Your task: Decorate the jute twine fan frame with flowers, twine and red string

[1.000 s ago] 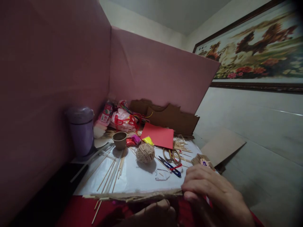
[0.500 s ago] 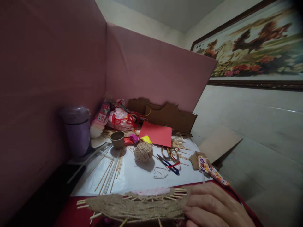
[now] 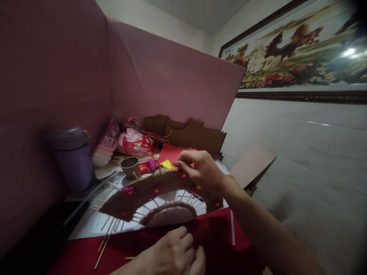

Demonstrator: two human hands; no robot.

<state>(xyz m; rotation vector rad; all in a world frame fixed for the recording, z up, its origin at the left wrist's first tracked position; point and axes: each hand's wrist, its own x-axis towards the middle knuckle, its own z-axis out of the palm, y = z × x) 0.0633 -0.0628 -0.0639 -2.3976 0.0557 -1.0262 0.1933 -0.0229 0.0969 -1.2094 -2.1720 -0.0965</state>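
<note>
your right hand (image 3: 205,168) holding the brown fan (image 3: 169,181) by its top edge, your left hand (image 3: 177,250) curled on your side of the fan, can't tell if it holds anything

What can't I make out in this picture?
All in the head view:
Left hand: whether it holds anything; its curled fingers hide the palm.
Fan: its far side, turned away from the camera.
Red sheet: its lower part, hidden by the right hand and the fan.
Packet: its printing, too small and blurred to read.
Painting: its upper right, cut off by the picture's edge.
</note>
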